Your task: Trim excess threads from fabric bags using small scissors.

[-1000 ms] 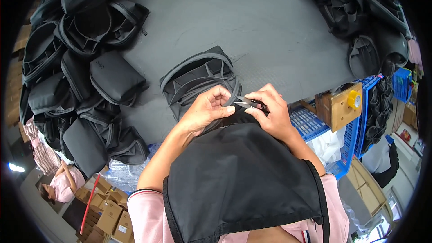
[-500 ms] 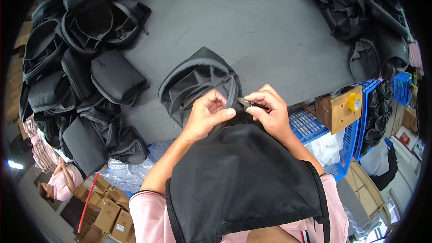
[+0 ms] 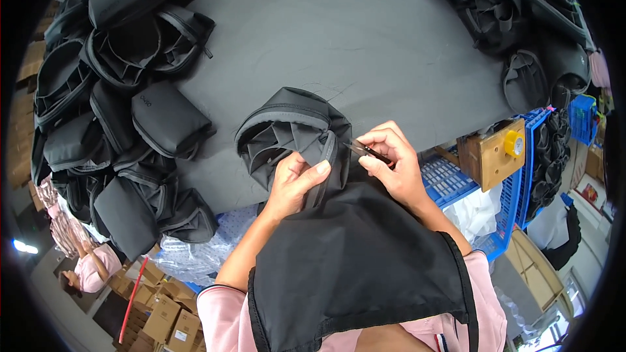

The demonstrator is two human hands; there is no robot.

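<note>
Left hand grip pinches the zippered edge of an open black pouch, which sits near, mid-worktop. Right hand grip is closed around small snips, tips just beside that edge. More pouches heap at left, others at far right.
</note>
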